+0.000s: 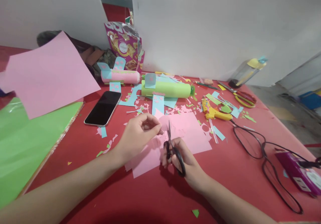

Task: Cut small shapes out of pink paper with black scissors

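Observation:
My left hand (140, 132) pinches a small piece of pink paper (164, 123) between thumb and fingers, above the middle of the red table. Black-handled scissors (180, 162) are in my right hand (187, 160), its fingers through the loops. Their blades point up and away, touching or very near the pink piece. Beneath both hands lie flat pink sheets (194, 130). Just beyond them rests a green paper-wrapped bottle (173, 89) with light blue paper fins. A similar pink bottle (125, 77) with blue fins lies to its left.
A black phone (103, 108) lies left of my hands, near large pink paper (50, 73) and green sheets (32, 143). Rightward are a yellow glue gun (217, 113) with a looping cord, red-and-yellow-handled scissors (244, 98) and a purple power strip (298, 172). A snack bag (124, 45) stands behind.

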